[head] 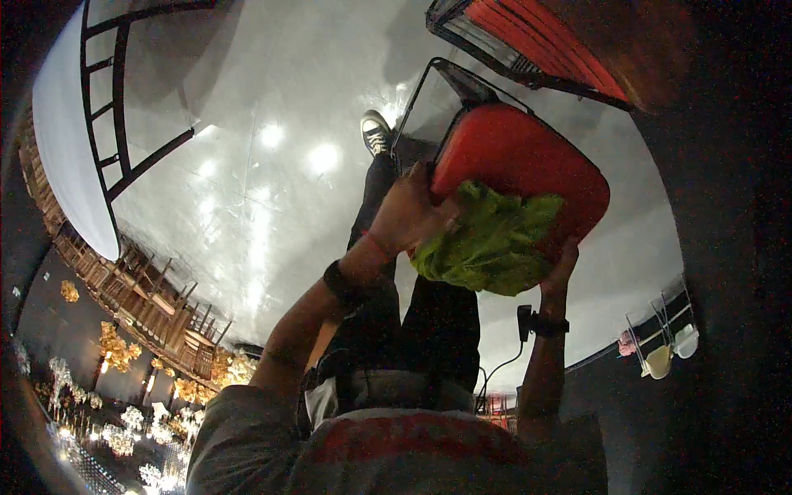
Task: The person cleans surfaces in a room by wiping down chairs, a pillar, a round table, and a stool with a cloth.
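Note:
A chair with a red padded part [513, 148] and a thin black metal frame is tilted up before me. My left hand [411, 213] is at the left edge of the red part, its fingers partly blurred beside a crumpled green cloth [495, 241]. The cloth lies against the lower side of the red surface. On the right, my right hand [562, 266] grips the lower right edge of the chair; its fingers are partly hidden behind it.
Stacked red chairs [544, 43] stand at the upper right. A white-topped table [68, 142] with a black frame is at the left. Many wooden chairs [161, 309] line the lower left. My shoe [375, 133] is on the glossy grey floor [297, 204], left of the chair.

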`<action>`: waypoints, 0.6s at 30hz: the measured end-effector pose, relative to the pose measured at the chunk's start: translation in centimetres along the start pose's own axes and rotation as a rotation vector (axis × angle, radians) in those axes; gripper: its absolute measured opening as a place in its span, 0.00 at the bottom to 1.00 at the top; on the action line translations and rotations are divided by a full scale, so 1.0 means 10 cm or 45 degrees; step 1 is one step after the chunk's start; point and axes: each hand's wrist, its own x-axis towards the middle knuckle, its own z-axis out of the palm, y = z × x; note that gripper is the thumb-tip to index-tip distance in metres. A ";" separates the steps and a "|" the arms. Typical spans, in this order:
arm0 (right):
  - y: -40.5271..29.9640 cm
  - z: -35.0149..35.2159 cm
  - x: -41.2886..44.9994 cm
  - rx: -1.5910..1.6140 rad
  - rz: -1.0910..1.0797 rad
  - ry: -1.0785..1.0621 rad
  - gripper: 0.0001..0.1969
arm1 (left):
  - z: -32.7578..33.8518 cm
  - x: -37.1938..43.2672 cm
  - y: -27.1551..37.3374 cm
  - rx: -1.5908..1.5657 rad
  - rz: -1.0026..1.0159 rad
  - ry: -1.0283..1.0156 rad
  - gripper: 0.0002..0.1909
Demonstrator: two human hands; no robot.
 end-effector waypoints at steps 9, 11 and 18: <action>0.32 0.09 0.80 0.105 -0.074 -0.106 0.32 | -0.09 0.72 -0.59 -0.080 0.022 0.045 0.29; 0.16 0.28 0.79 0.156 -0.072 -0.016 0.26 | -0.07 0.84 -0.50 0.050 0.043 -0.007 0.29; 0.21 0.39 1.23 0.006 -0.115 -0.099 0.33 | -0.14 1.22 -0.73 0.054 -0.068 0.077 0.31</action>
